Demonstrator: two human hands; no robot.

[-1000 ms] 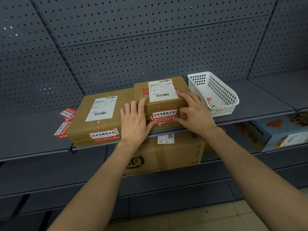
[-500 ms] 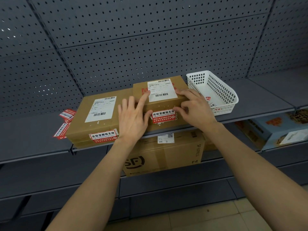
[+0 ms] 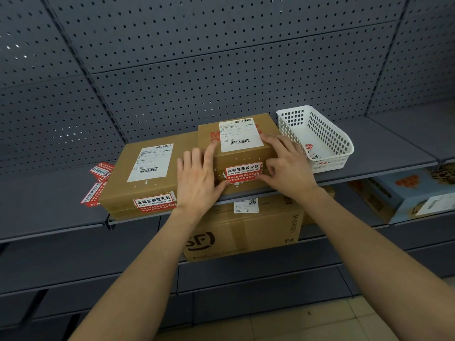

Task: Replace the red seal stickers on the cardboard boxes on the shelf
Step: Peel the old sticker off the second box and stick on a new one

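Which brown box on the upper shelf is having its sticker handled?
The smaller right-hand box, beside the white basket: the right hand pinches its red sticker, the left hand braces it. The wider box lies further left.

I am working bare-handed. My left hand (image 3: 197,179), left of the red seal sticker (image 3: 243,174), and my right hand (image 3: 289,168), right of it, are showing bare, with both forearms running uncovered along their visible length.
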